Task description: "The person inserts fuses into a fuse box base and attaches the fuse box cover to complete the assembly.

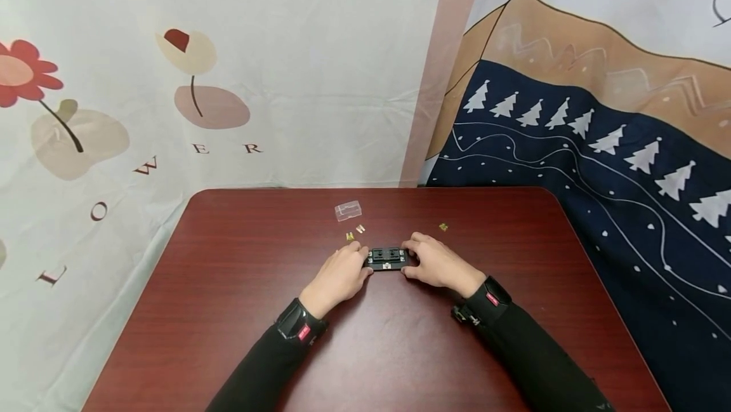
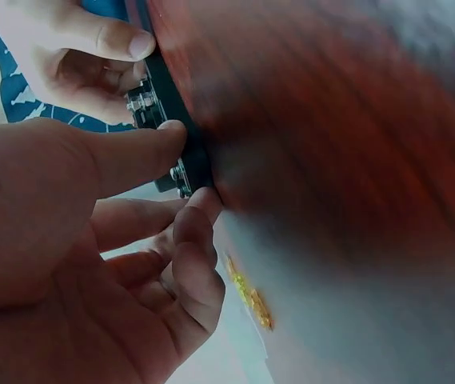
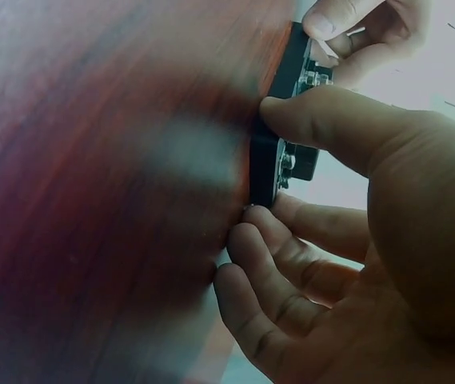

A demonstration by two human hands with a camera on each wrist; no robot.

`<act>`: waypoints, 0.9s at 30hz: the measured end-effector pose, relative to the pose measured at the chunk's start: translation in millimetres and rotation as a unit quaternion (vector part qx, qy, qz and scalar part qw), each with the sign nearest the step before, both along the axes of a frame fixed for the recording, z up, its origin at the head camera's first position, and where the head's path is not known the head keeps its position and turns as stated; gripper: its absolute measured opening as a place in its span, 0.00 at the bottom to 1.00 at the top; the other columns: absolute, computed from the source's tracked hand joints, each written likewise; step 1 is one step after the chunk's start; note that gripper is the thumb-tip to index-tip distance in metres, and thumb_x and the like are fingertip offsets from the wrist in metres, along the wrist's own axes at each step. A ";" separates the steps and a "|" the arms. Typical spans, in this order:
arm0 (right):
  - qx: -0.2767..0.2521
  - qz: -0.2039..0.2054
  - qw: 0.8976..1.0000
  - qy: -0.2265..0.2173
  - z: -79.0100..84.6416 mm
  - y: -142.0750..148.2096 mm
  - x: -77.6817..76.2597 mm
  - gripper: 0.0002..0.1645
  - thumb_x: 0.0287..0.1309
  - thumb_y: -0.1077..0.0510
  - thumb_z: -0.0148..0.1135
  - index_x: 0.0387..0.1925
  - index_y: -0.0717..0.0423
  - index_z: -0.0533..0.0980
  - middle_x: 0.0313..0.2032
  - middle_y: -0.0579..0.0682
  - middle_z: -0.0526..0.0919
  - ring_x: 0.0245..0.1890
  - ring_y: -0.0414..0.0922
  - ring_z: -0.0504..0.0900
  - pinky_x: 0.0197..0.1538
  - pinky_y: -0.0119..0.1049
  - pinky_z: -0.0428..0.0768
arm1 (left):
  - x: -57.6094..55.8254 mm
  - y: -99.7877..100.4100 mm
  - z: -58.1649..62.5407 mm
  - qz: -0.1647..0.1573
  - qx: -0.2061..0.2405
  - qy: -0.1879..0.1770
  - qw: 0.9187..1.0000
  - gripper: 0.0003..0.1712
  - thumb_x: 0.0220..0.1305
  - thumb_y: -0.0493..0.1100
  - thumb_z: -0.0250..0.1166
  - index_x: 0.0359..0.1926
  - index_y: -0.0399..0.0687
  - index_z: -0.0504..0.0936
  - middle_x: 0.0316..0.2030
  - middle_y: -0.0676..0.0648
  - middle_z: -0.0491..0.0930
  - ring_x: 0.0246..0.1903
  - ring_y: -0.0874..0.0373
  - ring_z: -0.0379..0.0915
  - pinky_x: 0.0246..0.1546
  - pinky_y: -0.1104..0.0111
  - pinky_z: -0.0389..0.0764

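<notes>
Terminal block (image 1: 386,258) on wooden table (image 1: 228,259), pinched at opposite ends by thumb and fingers of left hand (image 1: 338,272) and right hand (image 1: 441,263), presumably for steadiness; brass-coloured pieces (image 1: 360,229) and clear plastic cover (image 1: 348,211) beyond, seemingly for easy reach

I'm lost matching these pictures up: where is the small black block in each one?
Head: the black block is below and slightly right of centre, between the left hand and the right hand.
Left wrist: upper left, slanting, partly behind the left hand.
Right wrist: upper half, right of centre, partly behind the right hand.
Shared landmark: the reddish-brown table.
</notes>
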State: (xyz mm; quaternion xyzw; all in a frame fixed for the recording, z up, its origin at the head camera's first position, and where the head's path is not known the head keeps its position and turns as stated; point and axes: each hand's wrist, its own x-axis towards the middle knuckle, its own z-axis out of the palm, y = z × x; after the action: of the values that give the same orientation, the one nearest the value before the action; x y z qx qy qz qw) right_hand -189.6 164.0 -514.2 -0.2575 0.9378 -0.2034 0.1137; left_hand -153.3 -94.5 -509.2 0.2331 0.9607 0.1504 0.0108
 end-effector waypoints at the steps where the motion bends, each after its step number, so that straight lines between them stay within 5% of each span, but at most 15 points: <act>1: 0.001 0.000 1.000 0.001 0.1 -0.3 -0.3 0.30 0.66 0.50 0.78 0.65 0.56 0.83 0.43 0.46 0.76 0.38 0.41 0.73 0.42 0.37 0.72 | 0.0 0.2 -0.3 0.001 -0.002 0.001 1.000 0.17 0.75 0.47 0.73 0.55 0.39 0.86 0.42 0.44 0.81 0.39 0.47 0.82 0.44 0.52 0.86; 10: -0.039 0.013 0.999 -0.007 2.7 12.6 -11.3 0.24 0.71 0.50 0.74 0.62 0.56 0.85 0.43 0.46 0.83 0.40 0.41 0.79 0.46 0.38 0.79 | -2.4 3.3 -1.3 0.008 -0.002 -0.010 1.000 0.14 0.74 0.46 0.74 0.50 0.39 0.85 0.41 0.44 0.81 0.40 0.46 0.83 0.45 0.51 0.86; 13: -0.034 -0.033 0.998 0.036 6.9 24.2 -19.5 0.13 0.74 0.54 0.70 0.53 0.55 0.89 0.44 0.49 0.89 0.42 0.46 0.85 0.50 0.46 0.85 | -3.3 4.2 -0.5 0.011 -0.003 -0.017 1.000 0.13 0.74 0.45 0.73 0.49 0.39 0.84 0.41 0.44 0.81 0.40 0.45 0.84 0.46 0.50 0.86; 18: -0.002 -0.140 0.986 0.094 11.2 46.1 -35.1 0.06 0.71 0.58 0.69 0.42 0.54 0.89 0.38 0.51 0.89 0.34 0.48 0.84 0.40 0.48 0.83 | -3.0 3.6 2.3 0.014 -0.005 -0.023 1.000 0.14 0.74 0.45 0.74 0.50 0.40 0.85 0.42 0.44 0.81 0.41 0.43 0.85 0.45 0.50 0.87; 27: 0.034 -0.163 0.981 0.102 9.4 63.2 -47.1 0.10 0.71 0.54 0.72 0.42 0.56 0.91 0.42 0.56 0.93 0.42 0.61 0.90 0.43 0.60 0.87 | -3.2 5.3 3.0 0.024 -0.012 -0.034 0.999 0.15 0.74 0.46 0.73 0.52 0.40 0.85 0.44 0.44 0.82 0.41 0.42 0.86 0.46 0.48 0.88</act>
State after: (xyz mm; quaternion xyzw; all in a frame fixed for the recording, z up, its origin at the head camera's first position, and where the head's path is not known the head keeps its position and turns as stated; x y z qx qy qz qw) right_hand -236.7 227.2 -504.8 -0.1163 0.9802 -0.1600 -0.0088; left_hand -156.5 -89.2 -506.2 0.2049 0.9667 0.1474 0.0428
